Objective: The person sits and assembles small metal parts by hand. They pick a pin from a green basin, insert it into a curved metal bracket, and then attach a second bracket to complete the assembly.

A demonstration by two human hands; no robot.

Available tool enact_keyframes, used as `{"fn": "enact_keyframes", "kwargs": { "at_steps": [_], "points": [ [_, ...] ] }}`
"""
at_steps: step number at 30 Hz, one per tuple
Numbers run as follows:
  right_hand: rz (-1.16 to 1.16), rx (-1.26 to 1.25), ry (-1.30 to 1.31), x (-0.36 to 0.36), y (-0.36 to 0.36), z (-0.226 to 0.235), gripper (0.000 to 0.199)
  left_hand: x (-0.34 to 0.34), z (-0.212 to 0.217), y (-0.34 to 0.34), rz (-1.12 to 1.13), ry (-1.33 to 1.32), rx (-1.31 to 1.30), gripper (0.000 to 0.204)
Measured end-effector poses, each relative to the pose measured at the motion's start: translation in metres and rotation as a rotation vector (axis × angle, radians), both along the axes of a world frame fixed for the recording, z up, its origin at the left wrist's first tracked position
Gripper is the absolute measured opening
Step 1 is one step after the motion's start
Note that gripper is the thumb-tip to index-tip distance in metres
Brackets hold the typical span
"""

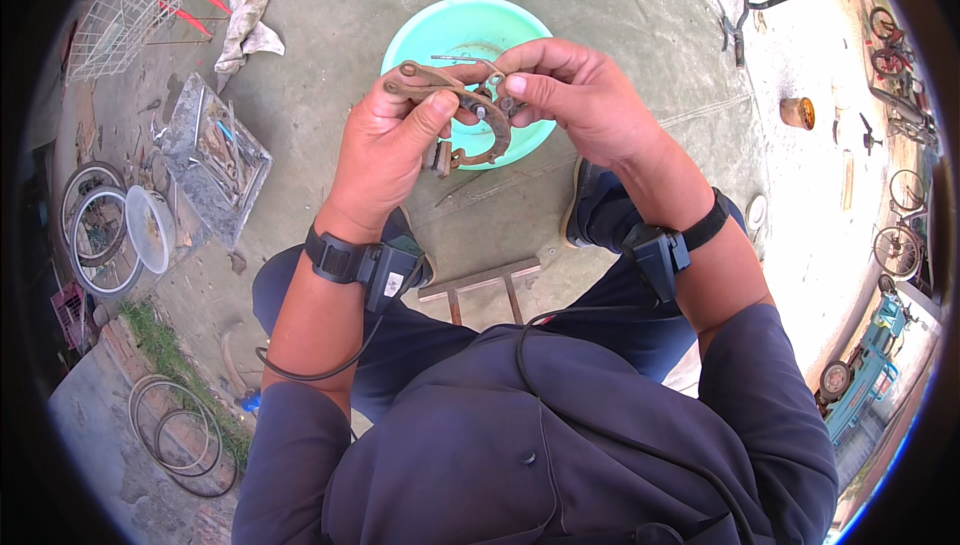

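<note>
Over a mint-green basin [420, 33], my left hand [392, 133] grips a rusty bicycle caliper brake [497, 135]. Its curved arms spread toward the right, and dark brake pads [437, 159] hang at the lower end. My right hand [580, 95] is closed, thumb and forefinger pinching at a small metal fitting [495, 79] at the brake's upper side. From that fitting a thin metal rod [455, 58] points left. Part of the brake lies hidden behind the fingers of both hands.
A low wooden stool frame [480, 279] stands between my legs. Left are a metal tool tray [215, 150], a whitish bowl [150, 230], wheels [105, 235] and a rag [245, 25]. Right are a rusty can [797, 113] and a black handlebar part [742, 10]. A cable runs from each wrist device.
</note>
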State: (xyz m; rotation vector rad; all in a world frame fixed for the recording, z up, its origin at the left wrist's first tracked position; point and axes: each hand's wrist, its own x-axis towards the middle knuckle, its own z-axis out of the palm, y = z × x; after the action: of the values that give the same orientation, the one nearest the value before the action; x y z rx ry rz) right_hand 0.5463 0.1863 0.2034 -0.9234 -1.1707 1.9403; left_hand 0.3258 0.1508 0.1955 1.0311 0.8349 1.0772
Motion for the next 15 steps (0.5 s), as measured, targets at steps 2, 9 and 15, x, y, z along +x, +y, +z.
{"fn": "enact_keyframes", "kwargs": {
  "at_steps": [2, 9, 15],
  "points": [
    [-0.009, 0.008, -0.012, 0.0000, 0.0003, -0.0003, 0.019, 0.0002, -0.0003, -0.0002, 0.003, -0.001, -0.002, 0.022],
    [-0.060, -0.024, 0.062, -0.0029, -0.0031, -0.0003, 0.016, 0.0015, -0.0038, 0.0011, 0.029, -0.001, 0.003, 0.020],
    [-0.139, -0.166, 0.138, -0.0058, -0.0069, -0.0024, 0.017, 0.0027, -0.0045, 0.0017, 0.041, -0.020, 0.002, 0.019]
  ]
}}
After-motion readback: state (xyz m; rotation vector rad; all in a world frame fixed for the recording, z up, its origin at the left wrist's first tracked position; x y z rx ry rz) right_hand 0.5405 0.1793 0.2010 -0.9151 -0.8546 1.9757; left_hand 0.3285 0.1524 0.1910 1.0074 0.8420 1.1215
